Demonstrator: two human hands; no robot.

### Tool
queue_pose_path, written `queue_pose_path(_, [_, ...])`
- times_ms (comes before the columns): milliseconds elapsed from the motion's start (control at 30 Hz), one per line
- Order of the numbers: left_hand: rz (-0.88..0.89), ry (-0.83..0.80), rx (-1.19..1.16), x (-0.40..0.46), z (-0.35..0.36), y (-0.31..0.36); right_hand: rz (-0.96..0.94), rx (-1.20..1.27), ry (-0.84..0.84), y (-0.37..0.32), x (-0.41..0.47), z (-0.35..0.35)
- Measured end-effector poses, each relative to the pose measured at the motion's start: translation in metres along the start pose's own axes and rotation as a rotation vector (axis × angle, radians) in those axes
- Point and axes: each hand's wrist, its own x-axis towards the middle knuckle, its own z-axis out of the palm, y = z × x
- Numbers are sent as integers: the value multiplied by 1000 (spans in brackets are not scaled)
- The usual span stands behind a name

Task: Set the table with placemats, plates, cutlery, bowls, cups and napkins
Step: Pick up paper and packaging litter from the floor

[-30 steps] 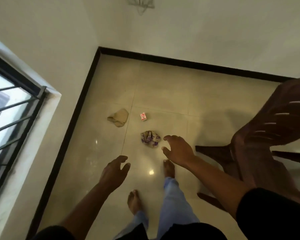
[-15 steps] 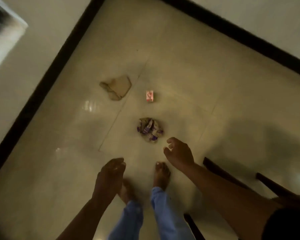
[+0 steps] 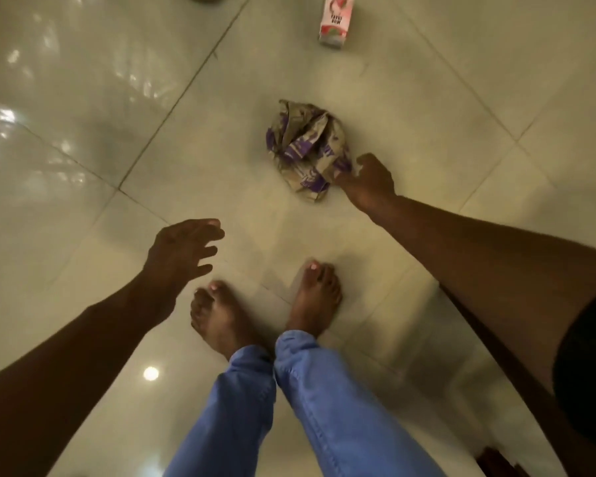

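Head view, looking straight down at a glossy tiled floor [image 3: 83,166]. Lower centre: two bare feet [image 3: 317,297] below blue trouser legs [image 3: 324,407], standing together on the tiles. Lower right edge: a dark strip that may be furniture, too dim to identify. Centre left: the left hand [image 3: 183,249] hangs above the floor, fingers spread and loosely bent, holding nothing. Right of centre: the right hand [image 3: 369,180] reaches down to a crumpled brown-and-purple paper wrapper [image 3: 307,146] lying on the floor, fingertips touching its lower right edge; whether they have pinched it cannot be told, since the fingers are partly hidden against the paper. Top, right of centre: a small pink-and-white carton [image 3: 334,22] lies well apart from the wrapper. Top edge, left of the carton: a sliver of another object, cut off by the frame.

No table, placemat, plate, cutlery, bowl, cup or napkin is in view. The step in hand appears to be clearing litter from the floor, a preliminary to table setting. The next move calls for closing the right fingers round the wrapper's loose folds and lifting; light crushed paper should yield easily.
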Motion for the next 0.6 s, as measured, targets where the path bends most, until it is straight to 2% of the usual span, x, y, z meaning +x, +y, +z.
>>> queue_pose_path(67, [-24,25,-22,18,-9,-29,14,40,16,0,24,28])
queue_pose_path(200, [-61,-10,-39,17,-9,-60,107,63,23,8,38,40])
queue_pose_path(367, [-163,-12,-117,0,-16,-77,181,393,-67,7,15,60])
queue_pose_path(467, [-218,-11,-196,-11,-17,-62,219,600,-183,-17,-16,50])
queue_pose_path(600, [-208,-66,-247,-42,-17,-18,206,721,-430,-48,-87,16])
